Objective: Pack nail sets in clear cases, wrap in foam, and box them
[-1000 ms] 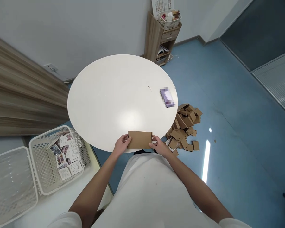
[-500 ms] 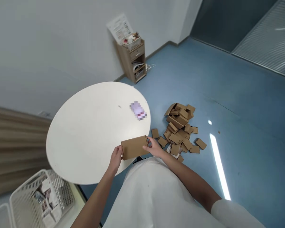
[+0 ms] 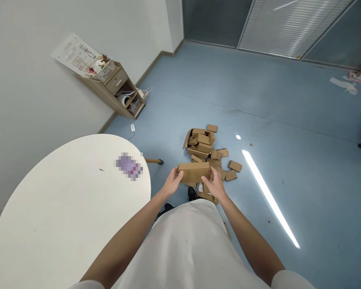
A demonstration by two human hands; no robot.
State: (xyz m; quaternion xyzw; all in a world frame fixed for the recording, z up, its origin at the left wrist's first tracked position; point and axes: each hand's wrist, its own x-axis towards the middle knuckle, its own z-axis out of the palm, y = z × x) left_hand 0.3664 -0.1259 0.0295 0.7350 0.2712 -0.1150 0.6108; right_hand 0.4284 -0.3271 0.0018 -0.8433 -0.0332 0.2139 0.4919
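A flat brown cardboard box (image 3: pixel 194 172) is held in front of my body, between both hands. My left hand (image 3: pixel 172 182) grips its left end, thumb on the near face. At the right end my right hand (image 3: pixel 215 184) holds it the same way, thumb on the near face and fingers behind. Beyond and below the box, a pile of small brown boxes (image 3: pixel 203 139) lies on the blue floor, some inside a larger open carton and others loose around it. The held box hides part of the pile.
To the left stands a round white table (image 3: pixel 78 192) with a blurred purple item (image 3: pixel 129 165) near its right edge. A small wooden cabinet (image 3: pixel 117 86) is by the wall. My black shoes (image 3: pixel 191 193) show beside the pile.
The view has turned right. Both hands have carried the box from over the table's edge to over the floor by the pile, and its face is tilted differently.
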